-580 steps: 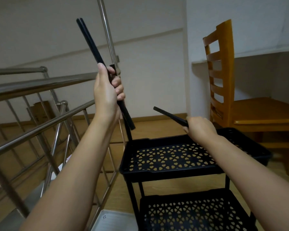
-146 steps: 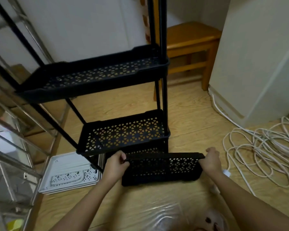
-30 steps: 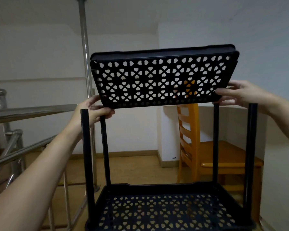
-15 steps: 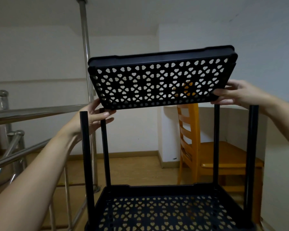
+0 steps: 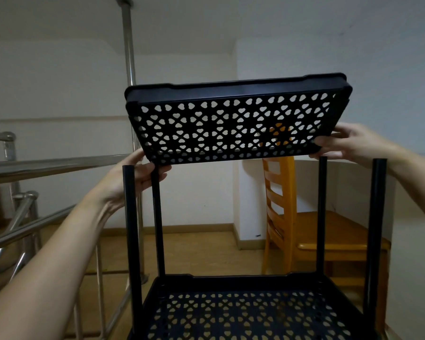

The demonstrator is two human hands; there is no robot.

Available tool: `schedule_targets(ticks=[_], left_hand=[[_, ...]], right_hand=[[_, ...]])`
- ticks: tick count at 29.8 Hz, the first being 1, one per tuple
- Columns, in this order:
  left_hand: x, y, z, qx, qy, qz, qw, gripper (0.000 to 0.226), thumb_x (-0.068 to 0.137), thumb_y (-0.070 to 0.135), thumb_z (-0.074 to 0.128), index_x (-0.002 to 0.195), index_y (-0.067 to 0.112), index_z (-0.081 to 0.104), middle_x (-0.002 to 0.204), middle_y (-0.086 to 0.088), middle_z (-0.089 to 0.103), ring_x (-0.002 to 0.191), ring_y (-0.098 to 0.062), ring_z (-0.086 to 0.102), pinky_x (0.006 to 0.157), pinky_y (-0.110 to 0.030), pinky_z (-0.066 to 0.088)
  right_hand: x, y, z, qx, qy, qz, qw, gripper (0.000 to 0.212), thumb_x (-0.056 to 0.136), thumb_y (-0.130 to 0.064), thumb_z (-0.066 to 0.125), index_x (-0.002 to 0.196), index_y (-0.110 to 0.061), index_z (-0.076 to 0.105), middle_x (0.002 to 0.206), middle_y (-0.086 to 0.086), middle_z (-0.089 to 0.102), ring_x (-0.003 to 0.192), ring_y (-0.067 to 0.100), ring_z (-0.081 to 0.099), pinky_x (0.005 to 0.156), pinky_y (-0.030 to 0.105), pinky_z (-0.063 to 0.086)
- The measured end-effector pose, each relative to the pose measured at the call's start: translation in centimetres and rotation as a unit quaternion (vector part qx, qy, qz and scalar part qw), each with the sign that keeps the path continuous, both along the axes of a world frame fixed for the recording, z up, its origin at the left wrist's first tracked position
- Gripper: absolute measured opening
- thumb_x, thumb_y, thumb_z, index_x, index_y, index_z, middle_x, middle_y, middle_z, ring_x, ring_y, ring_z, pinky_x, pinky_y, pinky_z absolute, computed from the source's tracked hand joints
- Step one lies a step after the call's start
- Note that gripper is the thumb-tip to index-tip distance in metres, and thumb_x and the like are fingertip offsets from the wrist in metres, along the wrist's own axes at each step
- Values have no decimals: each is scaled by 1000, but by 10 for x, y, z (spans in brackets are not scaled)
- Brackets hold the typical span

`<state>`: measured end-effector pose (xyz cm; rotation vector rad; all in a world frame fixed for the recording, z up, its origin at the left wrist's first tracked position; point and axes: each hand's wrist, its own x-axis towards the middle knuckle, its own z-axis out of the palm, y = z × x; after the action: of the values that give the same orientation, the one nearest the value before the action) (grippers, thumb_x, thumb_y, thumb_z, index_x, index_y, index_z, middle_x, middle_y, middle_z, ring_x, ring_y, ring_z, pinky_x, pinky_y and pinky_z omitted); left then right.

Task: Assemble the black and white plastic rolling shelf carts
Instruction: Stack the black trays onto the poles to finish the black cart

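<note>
A steel railing [image 5: 22,165] runs along the left. The left hand [image 5: 135,177] grips the left end of the black tray [image 5: 231,126], its fingers curled under the near corner. The tray hangs tilted with its perforated underside facing the camera, just above the tops of four upright black poles [image 5: 130,229] that rise from the lower shelf [image 5: 243,312]. A wooden chair [image 5: 304,231] stands behind. The right hand [image 5: 353,146] holds the tray's right end, fingers wrapped round its edge.
</note>
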<state>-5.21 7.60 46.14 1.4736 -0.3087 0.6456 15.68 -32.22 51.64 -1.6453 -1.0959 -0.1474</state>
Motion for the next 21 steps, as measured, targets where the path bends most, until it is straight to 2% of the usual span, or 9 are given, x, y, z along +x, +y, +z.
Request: schedule_targets(ticks=[2, 3, 5, 8, 11, 12, 14, 18, 21], left_hand=[[0, -1, 5, 23, 15, 33, 999, 47, 76, 22, 73, 121, 20, 60, 106, -4, 70, 95, -22, 70, 72, -27, 57], [1, 0, 6, 30, 19, 54, 998, 35, 86, 12, 60, 121, 20, 58, 103, -2, 70, 93, -21, 70, 70, -27, 57], [1, 0, 8, 25, 19, 79, 996, 38, 90, -7, 44, 109, 22, 58, 96, -1, 69, 87, -20, 71, 67, -28, 57], [0, -3, 6, 35, 7, 88, 995, 38, 87, -10, 46, 105, 21, 60, 98, -5, 69, 84, -20, 71, 66, -27, 57], [1, -7, 5, 44, 0, 99, 994, 33, 89, -9, 47, 104, 18, 60, 94, -5, 69, 80, -17, 71, 64, -25, 57], [3, -8, 5, 43, -1, 101, 994, 32, 89, -8, 47, 104, 17, 60, 95, -5, 68, 79, -17, 71, 63, -24, 57], [7, -7, 5, 46, -3, 96, 994, 28, 87, -5, 50, 106, 14, 59, 98, -7, 65, 81, -17, 71, 64, -25, 57], [11, 4, 4, 56, -6, 78, 995, 28, 74, 7, 66, 101, 12, 60, 99, -10, 64, 85, -18, 70, 69, -28, 57], [16, 8, 3, 51, -4, 81, 995, 31, 73, 5, 65, 102, 11, 60, 99, -10, 64, 84, -19, 71, 69, -28, 57]], right_hand=[[-2, -2, 2, 4, -1, 5, 1000, 93, 32, -59, 90, 113, -21, 63, 114, 8, 69, 95, 30, 69, 87, 40, 54], [-2, -4, 2, 9, 0, 4, 1000, 94, 32, -58, 91, 113, -19, 62, 115, 10, 67, 96, 30, 69, 87, 41, 55], [-4, -5, 4, 11, -6, 1, 1000, 94, 34, -57, 91, 114, -18, 61, 117, 10, 67, 97, 31, 68, 87, 43, 55], [-7, -8, 0, 3, -14, -11, 1000, 81, 43, -52, 90, 110, -18, 62, 111, 7, 69, 93, 26, 70, 83, 35, 57], [-13, -10, -9, -4, -22, -31, 999, 28, 78, -14, 73, 104, -17, 63, 102, -2, 72, 88, 12, 71, 76, 24, 58], [-15, -11, -12, -11, -33, -41, 999, 24, 82, -4, 67, 101, -19, 63, 94, -8, 73, 86, 7, 70, 72, 21, 57], [-20, -15, -15, -18, -33, -50, 998, 32, 82, 2, 65, 101, -22, 62, 90, -12, 73, 87, 5, 69, 72, 23, 58], [-31, -22, -11, -35, -20, -36, 999, 39, 76, 5, 67, 103, -22, 62, 95, -9, 73, 90, 6, 69, 77, 27, 58], [-35, -27, -10, -47, -42, -57, 996, 33, 75, 6, 69, 92, -22, 61, 78, -19, 72, 71, -9, 65, 62, 6, 50]])
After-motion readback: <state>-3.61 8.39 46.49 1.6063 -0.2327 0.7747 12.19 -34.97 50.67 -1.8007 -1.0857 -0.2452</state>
